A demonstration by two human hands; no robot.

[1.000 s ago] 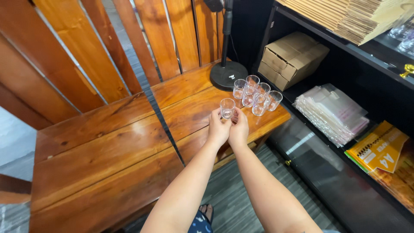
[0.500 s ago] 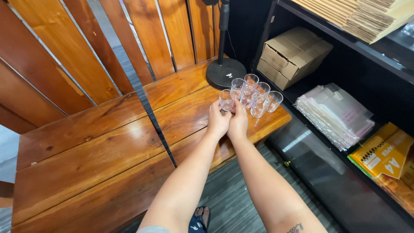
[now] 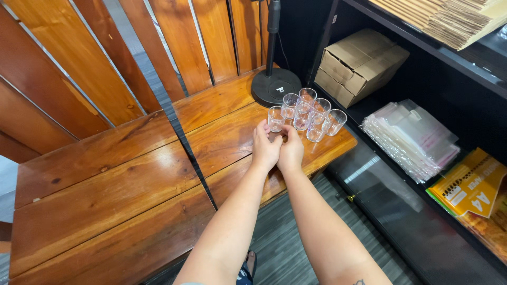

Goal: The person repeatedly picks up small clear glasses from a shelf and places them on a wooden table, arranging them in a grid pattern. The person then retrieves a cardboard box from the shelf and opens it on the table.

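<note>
A small clear glass (image 3: pixel 275 118) stands upright on the wooden table (image 3: pixel 222 132), at the left edge of a cluster of several similar glasses (image 3: pixel 312 113). My left hand (image 3: pixel 265 149) and my right hand (image 3: pixel 291 151) lie side by side just in front of it. Their fingertips pinch its base from the left and the right. Both forearms reach in from the bottom of the view. The rest of the glass is in plain sight above my fingers.
A black round stand base with a pole (image 3: pixel 275 87) sits behind the glasses. To the right, a dark shelf unit holds a cardboard box (image 3: pixel 362 63), a stack of clear plastic bags (image 3: pixel 412 138) and a yellow paper pack (image 3: pixel 472 184). Slanted wooden slats (image 3: pixel 105 68) rise behind the table.
My hands carried the glass forward and lowered it beside the cluster; it now stands on the table. The camera moved closer.
</note>
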